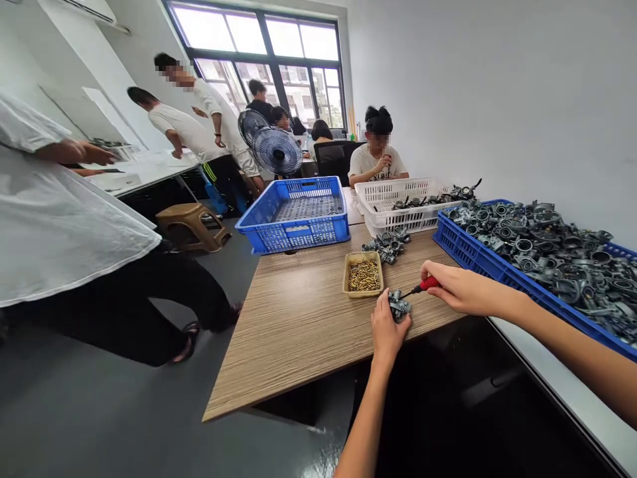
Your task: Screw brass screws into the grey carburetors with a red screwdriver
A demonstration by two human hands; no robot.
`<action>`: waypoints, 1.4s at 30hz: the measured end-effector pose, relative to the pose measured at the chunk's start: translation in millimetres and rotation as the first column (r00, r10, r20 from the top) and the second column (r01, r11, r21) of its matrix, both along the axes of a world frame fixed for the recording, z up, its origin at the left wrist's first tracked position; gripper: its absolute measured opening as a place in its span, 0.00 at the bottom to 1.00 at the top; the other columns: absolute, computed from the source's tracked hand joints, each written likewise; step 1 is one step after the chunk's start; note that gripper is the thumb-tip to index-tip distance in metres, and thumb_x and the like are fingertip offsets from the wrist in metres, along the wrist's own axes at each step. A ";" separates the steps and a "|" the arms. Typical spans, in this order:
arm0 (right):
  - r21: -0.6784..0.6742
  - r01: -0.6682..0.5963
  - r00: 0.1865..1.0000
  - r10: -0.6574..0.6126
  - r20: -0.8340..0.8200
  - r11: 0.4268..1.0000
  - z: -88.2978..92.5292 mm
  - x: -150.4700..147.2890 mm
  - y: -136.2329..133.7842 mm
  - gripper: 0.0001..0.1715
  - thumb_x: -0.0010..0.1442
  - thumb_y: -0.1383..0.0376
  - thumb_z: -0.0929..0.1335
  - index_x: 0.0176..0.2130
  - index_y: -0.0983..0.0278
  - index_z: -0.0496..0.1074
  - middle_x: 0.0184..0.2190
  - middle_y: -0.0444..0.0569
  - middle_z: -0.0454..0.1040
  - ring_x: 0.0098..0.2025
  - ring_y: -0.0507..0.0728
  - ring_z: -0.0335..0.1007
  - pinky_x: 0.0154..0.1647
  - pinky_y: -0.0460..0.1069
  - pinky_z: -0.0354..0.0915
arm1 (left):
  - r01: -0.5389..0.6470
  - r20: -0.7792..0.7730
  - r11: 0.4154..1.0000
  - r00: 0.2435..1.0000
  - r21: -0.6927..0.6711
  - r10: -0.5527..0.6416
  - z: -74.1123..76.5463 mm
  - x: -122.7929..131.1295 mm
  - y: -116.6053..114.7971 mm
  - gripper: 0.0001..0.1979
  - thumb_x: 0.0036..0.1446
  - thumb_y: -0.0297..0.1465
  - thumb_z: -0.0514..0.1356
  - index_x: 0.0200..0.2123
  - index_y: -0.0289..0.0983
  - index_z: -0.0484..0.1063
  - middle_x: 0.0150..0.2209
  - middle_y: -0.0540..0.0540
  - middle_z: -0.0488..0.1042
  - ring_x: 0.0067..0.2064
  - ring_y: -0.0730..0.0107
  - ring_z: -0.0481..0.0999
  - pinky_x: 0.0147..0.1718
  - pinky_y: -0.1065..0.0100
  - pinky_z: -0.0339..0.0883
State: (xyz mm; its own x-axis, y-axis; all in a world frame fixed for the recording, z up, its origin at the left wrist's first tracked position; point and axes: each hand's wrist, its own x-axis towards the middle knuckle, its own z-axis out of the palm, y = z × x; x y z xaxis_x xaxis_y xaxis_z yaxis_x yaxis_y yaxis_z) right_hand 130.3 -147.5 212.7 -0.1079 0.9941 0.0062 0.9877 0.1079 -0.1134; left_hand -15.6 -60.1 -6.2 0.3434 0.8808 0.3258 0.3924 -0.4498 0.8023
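Near the table's front edge, my left hand (387, 332) is closed around a small grey metal carburetor (399, 307) and holds it against the tabletop. My right hand (450, 289) grips a screwdriver by its red handle (428, 283). The dark shaft points left and its tip meets the carburetor; the exact contact spot is too small to make out. Just beyond my left hand stands a tan tray (345, 282) of small brass pieces (365, 275). Several more carburetors (389, 247) lie in a loose pile behind it.
A blue crate (478, 257) heaped with carburetors stands at the right. Farther back are a white basket (371, 211) with some carburetors and a blue crate (318, 232). A person (365, 162) sits across the table; another person (74, 219) stands at the left beside a brown stool (186, 216).
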 end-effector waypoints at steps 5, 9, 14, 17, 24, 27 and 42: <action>0.023 0.189 0.966 -0.190 0.173 0.982 3.4 -3.2 1.9 0.15 0.77 0.53 0.60 0.50 0.63 0.63 0.38 0.56 0.81 0.38 0.65 0.81 0.33 0.50 0.62 | -0.008 0.007 1.000 1.000 0.015 0.007 -1.2 0.4 0.6 0.41 0.54 0.31 0.67 0.70 0.40 0.59 0.66 0.36 0.71 0.65 0.49 0.73 0.61 0.51 0.69; -0.041 0.019 0.999 -0.020 -0.029 0.999 5.1 -2.2 1.5 0.09 0.75 0.62 0.62 0.53 0.60 0.61 0.49 0.54 0.81 0.48 0.60 0.80 0.39 0.49 0.66 | -0.002 0.015 1.000 1.000 0.020 0.002 -2.2 1.0 1.1 0.40 0.54 0.32 0.67 0.69 0.39 0.59 0.65 0.35 0.72 0.64 0.48 0.74 0.61 0.50 0.69; 0.050 0.214 0.958 -0.220 0.184 0.975 1.6 -4.5 2.7 0.12 0.76 0.56 0.61 0.48 0.62 0.63 0.39 0.56 0.81 0.39 0.65 0.81 0.32 0.51 0.62 | 0.009 0.024 1.000 1.000 0.003 -0.009 -0.5 0.1 0.9 0.39 0.56 0.33 0.66 0.69 0.39 0.58 0.66 0.35 0.71 0.66 0.49 0.72 0.63 0.50 0.67; 0.011 0.119 0.991 -0.119 0.065 0.993 2.4 -2.6 1.8 0.09 0.75 0.60 0.62 0.52 0.61 0.61 0.45 0.54 0.82 0.44 0.62 0.81 0.35 0.49 0.64 | 0.012 0.019 1.000 1.000 0.000 -0.012 1.1 -0.6 0.3 0.39 0.56 0.33 0.66 0.70 0.39 0.58 0.66 0.36 0.71 0.66 0.49 0.72 0.63 0.50 0.68; 0.030 0.190 0.955 -0.192 0.225 0.981 0.4 -8.5 -1.3 0.15 0.77 0.54 0.60 0.48 0.63 0.63 0.36 0.57 0.81 0.38 0.65 0.81 0.30 0.50 0.59 | 0.001 0.000 1.000 1.000 0.003 -0.001 3.3 -0.6 0.1 0.40 0.55 0.33 0.66 0.70 0.39 0.58 0.65 0.35 0.71 0.65 0.50 0.73 0.61 0.52 0.69; 0.020 0.110 0.986 -0.111 0.120 0.994 1.1 -9.4 -2.8 0.12 0.77 0.56 0.61 0.52 0.62 0.62 0.43 0.56 0.82 0.43 0.63 0.81 0.33 0.49 0.62 | -0.001 -0.001 1.000 1.000 0.005 0.001 2.9 -0.6 0.5 0.40 0.55 0.33 0.66 0.70 0.39 0.59 0.65 0.34 0.71 0.65 0.49 0.73 0.61 0.52 0.69; -0.002 0.124 0.983 -0.123 0.136 0.992 4.5 -12.9 -0.1 0.10 0.78 0.58 0.60 0.49 0.62 0.62 0.41 0.56 0.81 0.41 0.63 0.81 0.32 0.49 0.62 | -0.008 -0.001 1.000 1.000 -0.004 0.008 1.3 -0.3 0.7 0.40 0.55 0.32 0.65 0.70 0.39 0.59 0.65 0.35 0.71 0.65 0.49 0.73 0.61 0.51 0.69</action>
State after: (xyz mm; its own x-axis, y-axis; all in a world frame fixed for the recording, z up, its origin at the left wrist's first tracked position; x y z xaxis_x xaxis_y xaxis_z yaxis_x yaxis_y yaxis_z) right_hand 117.3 -147.7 217.1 0.0164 0.9998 -0.0108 0.9996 -0.0162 0.0215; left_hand -15.9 -59.4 -4.9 0.3366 0.8847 0.3224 0.3967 -0.4438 0.8036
